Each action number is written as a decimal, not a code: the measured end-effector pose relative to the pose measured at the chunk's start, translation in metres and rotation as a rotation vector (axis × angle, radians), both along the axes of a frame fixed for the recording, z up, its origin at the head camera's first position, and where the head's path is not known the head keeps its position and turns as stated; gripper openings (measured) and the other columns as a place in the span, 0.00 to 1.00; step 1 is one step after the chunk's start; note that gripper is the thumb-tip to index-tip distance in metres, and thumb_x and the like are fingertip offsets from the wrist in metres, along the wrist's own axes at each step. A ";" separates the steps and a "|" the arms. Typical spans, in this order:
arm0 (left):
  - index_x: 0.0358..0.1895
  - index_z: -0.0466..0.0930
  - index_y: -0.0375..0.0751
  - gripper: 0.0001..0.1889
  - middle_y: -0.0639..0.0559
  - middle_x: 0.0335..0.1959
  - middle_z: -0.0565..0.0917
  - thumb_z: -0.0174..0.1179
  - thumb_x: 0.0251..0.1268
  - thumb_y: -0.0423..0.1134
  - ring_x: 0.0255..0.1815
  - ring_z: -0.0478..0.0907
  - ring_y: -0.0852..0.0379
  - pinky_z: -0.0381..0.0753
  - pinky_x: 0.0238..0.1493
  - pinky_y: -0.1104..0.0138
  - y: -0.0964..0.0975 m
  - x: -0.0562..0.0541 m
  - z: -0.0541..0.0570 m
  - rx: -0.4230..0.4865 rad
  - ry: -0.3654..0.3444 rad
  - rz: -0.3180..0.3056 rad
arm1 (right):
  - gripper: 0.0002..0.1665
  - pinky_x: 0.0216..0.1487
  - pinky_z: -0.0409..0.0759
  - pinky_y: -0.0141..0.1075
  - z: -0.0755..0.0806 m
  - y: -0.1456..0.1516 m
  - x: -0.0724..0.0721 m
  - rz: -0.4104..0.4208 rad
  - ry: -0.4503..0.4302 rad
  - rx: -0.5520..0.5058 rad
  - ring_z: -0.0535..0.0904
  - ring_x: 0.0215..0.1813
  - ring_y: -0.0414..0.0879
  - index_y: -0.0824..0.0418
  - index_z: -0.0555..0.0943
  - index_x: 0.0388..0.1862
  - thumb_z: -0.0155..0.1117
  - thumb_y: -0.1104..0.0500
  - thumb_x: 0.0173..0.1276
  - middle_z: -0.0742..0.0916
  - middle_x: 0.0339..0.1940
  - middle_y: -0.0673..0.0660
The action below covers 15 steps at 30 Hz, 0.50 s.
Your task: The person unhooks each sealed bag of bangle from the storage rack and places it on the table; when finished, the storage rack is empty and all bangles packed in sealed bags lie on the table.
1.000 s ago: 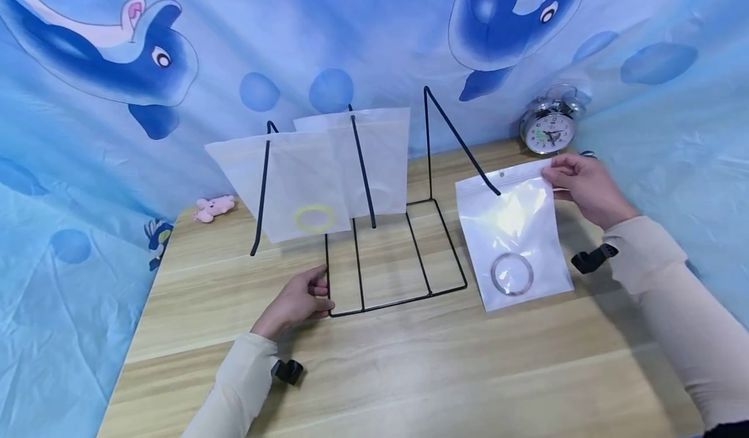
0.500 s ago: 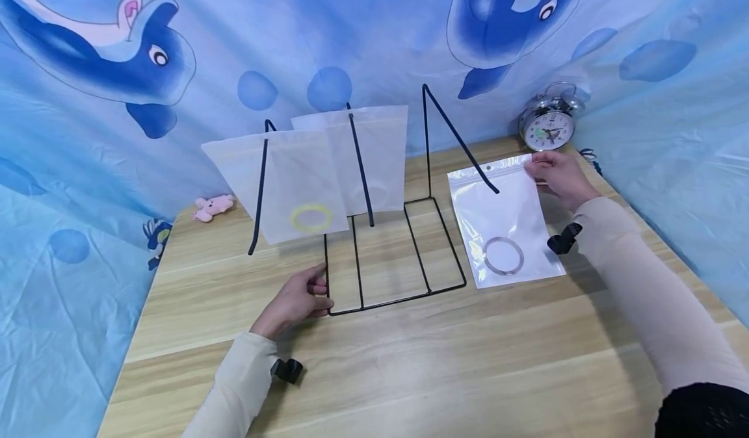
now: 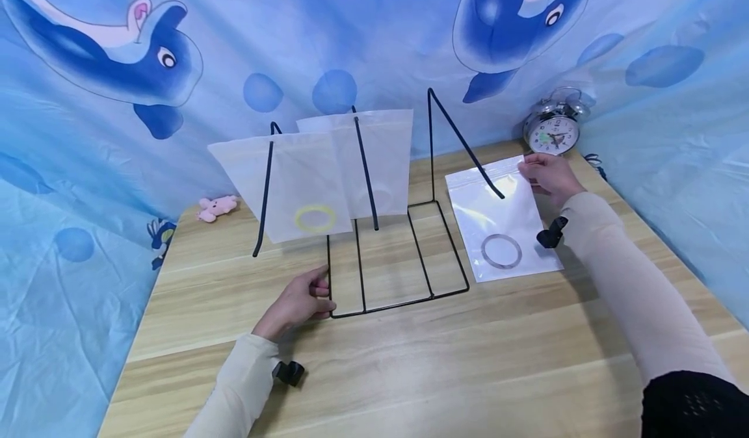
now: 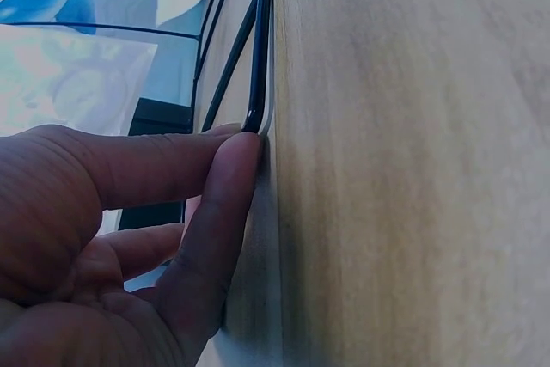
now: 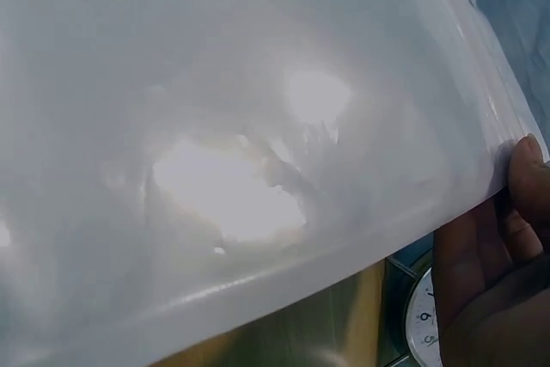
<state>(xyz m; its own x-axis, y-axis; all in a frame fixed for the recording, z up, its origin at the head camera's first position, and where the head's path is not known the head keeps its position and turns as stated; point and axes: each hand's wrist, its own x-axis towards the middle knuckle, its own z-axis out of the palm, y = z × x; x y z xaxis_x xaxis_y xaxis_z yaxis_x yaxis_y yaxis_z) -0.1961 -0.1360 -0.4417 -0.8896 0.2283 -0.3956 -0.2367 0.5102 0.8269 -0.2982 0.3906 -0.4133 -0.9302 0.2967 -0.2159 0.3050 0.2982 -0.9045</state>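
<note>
My left hand pinches the front left corner of a black wire display rack between thumb and fingers. By its top right corner, my right hand holds a white zip bag. A ring-shaped band shows near the bottom of that bag. The bag's top edge lies behind the rack's right prong; whether the prong passes through its hanging hole I cannot tell. Two more pouches hang on the other prongs: the left pouch with a yellow ring inside, and the middle pouch.
A silver twin-bell alarm clock stands at the back right, just behind my right hand. At the back left lies a small pink toy. Blue dolphin-print curtains close off the back and sides of the wooden table.
My right hand has moved the white bag leftward and back, so its top edge now overlaps the right prong higher up. The left hand has stayed on the rack's corner.
</note>
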 end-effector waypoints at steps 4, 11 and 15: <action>0.79 0.56 0.38 0.47 0.40 0.52 0.72 0.67 0.56 0.17 0.51 0.72 0.48 0.88 0.39 0.62 0.001 0.000 0.000 -0.005 -0.003 0.006 | 0.18 0.47 0.78 0.35 -0.004 -0.001 -0.004 -0.009 -0.014 -0.009 0.74 0.50 0.46 0.56 0.74 0.62 0.58 0.52 0.78 0.77 0.54 0.53; 0.79 0.56 0.38 0.46 0.40 0.51 0.72 0.66 0.56 0.17 0.51 0.72 0.47 0.88 0.40 0.62 0.001 -0.001 -0.001 -0.001 -0.013 0.006 | 0.30 0.57 0.77 0.40 -0.011 0.002 -0.010 -0.036 -0.069 -0.005 0.73 0.57 0.48 0.56 0.68 0.75 0.58 0.50 0.78 0.77 0.62 0.56; 0.79 0.56 0.38 0.46 0.40 0.52 0.71 0.66 0.56 0.17 0.52 0.72 0.47 0.88 0.40 0.61 0.001 0.000 -0.001 -0.004 -0.019 0.008 | 0.36 0.70 0.70 0.49 -0.013 0.002 -0.012 -0.033 -0.108 -0.024 0.68 0.69 0.55 0.55 0.62 0.79 0.58 0.47 0.78 0.71 0.73 0.60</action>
